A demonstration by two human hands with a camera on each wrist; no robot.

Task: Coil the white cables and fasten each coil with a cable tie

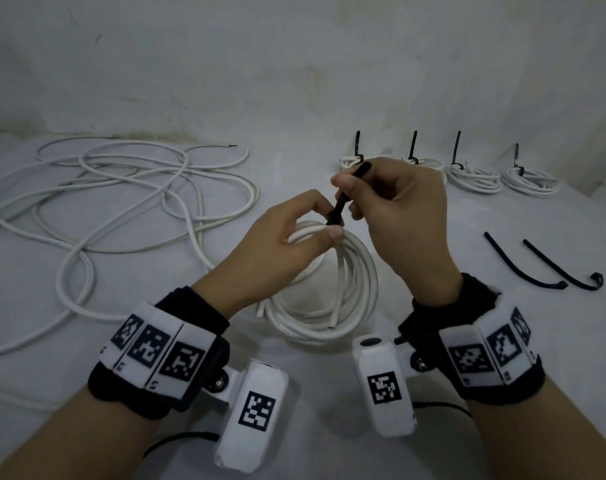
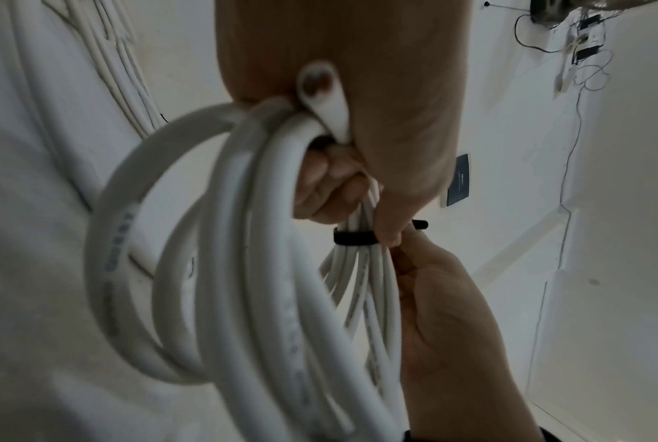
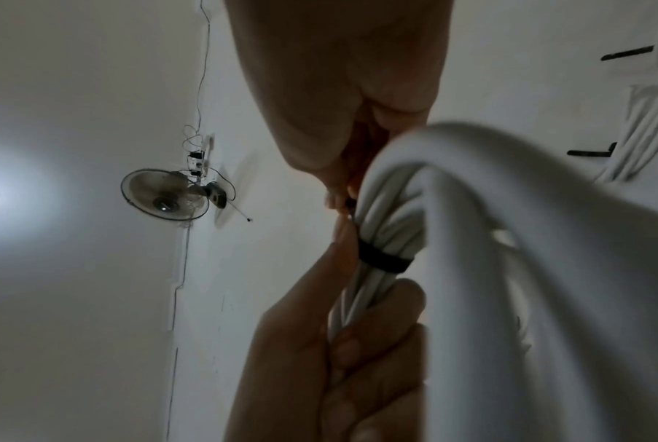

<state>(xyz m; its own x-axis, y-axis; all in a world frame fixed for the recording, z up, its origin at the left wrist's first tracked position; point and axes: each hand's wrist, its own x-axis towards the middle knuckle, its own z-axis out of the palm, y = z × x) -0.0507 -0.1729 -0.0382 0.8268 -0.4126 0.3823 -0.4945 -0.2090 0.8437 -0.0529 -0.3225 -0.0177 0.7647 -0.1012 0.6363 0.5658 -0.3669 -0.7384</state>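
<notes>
Left hand (image 1: 287, 244) curled round the top of a white cable coil (image 1: 332, 299), thumb and fingers in a tight grip on the bunched strands, held just above the counter (image 1: 433, 393) between the two wrists. A black cable tie (image 1: 339, 202) wrapped as a band round those strands, just beyond the left fingertips, seen from both wrist views. Right hand (image 1: 402, 209) pinching the tie's free tail between thumb and forefinger, the tail slanting up and away from the coil. One loose cable end hanging inside the ring of loops.

Far left on the counter, a sprawl of loose white cable (image 1: 121, 199), uncoiled. Along the back right edge, four finished coils (image 1: 474, 176) in a row, each with a black tie tail standing upright. To the right, near the right wrist, spare ties (image 1: 537, 268) lying flat, well apart from the hands.

On the wall, seen from the right wrist, a fan (image 3: 166, 194)
</notes>
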